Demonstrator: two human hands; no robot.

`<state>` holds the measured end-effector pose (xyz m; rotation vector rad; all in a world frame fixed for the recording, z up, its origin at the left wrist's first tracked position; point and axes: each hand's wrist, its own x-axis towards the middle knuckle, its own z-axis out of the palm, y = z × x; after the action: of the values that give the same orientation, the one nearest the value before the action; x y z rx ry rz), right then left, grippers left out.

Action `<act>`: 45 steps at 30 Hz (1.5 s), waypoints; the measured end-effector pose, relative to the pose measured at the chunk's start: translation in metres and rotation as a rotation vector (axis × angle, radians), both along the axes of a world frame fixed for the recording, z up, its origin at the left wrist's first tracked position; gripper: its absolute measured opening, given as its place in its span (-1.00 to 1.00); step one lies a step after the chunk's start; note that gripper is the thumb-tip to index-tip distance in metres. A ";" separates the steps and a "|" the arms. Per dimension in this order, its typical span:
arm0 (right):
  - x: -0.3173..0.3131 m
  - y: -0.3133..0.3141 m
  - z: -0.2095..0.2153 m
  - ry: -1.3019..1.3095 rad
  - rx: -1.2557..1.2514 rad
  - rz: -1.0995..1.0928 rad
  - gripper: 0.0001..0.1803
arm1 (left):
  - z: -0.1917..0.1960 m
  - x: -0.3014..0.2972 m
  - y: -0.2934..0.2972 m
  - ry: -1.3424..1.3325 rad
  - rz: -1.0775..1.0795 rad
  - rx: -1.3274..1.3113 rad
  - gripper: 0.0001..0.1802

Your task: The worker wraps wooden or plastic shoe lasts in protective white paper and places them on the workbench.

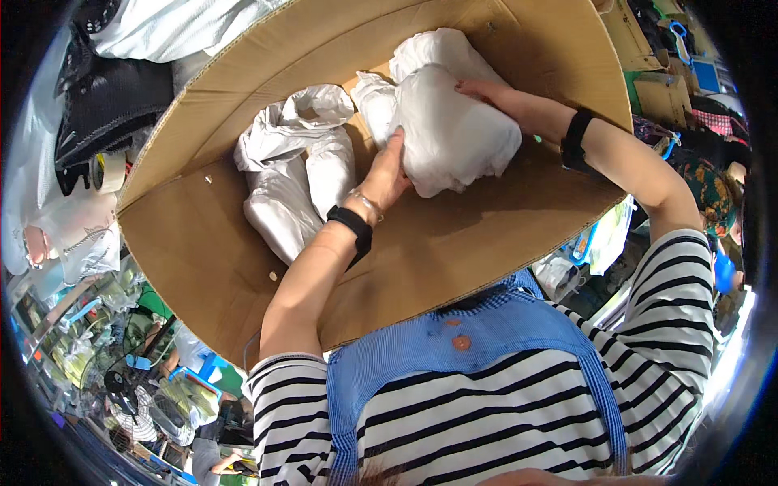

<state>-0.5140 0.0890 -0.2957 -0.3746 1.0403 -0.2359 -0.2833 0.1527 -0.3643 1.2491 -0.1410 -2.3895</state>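
Observation:
Both my arms reach down into a large open cardboard box (421, 267). Between my hands is a bulky bundle wrapped in thin white material (454, 134); what it contains is hidden. My left hand (386, 172) grips its near left side, thumb up along the edge. My right hand (486, 93) presses on its far right side, the fingers partly out of sight. Another white wrapped bundle (284, 202), crumpled on top, lies in the box to the left of my left hand. A further white wrapped piece (374, 105) sits between the two, against the far part of the box.
Black padded bags (113, 105) and white sheeting (186, 28) lie beyond the box's left edge, with a tape roll (109, 172) near them. At lower left stand a fan (121, 389) and a blue crate (198, 381). Other people are at right and lower left.

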 end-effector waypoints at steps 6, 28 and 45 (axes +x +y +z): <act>0.018 0.024 0.004 0.131 0.029 0.142 -0.29 | -0.030 0.003 0.014 0.017 0.009 -0.059 -0.42; 0.053 0.056 0.147 0.494 -1.441 0.750 -0.20 | -0.036 0.055 -0.062 0.138 -0.251 -0.178 -0.55; -0.021 0.023 0.047 0.802 -0.442 1.129 -0.43 | -0.108 -0.039 -0.031 -0.289 -1.111 -1.431 -0.42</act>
<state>-0.5349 0.1119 -0.2483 -1.4653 1.3805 0.7780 -0.3218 0.1220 -0.4728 0.7017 -2.5603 -1.7132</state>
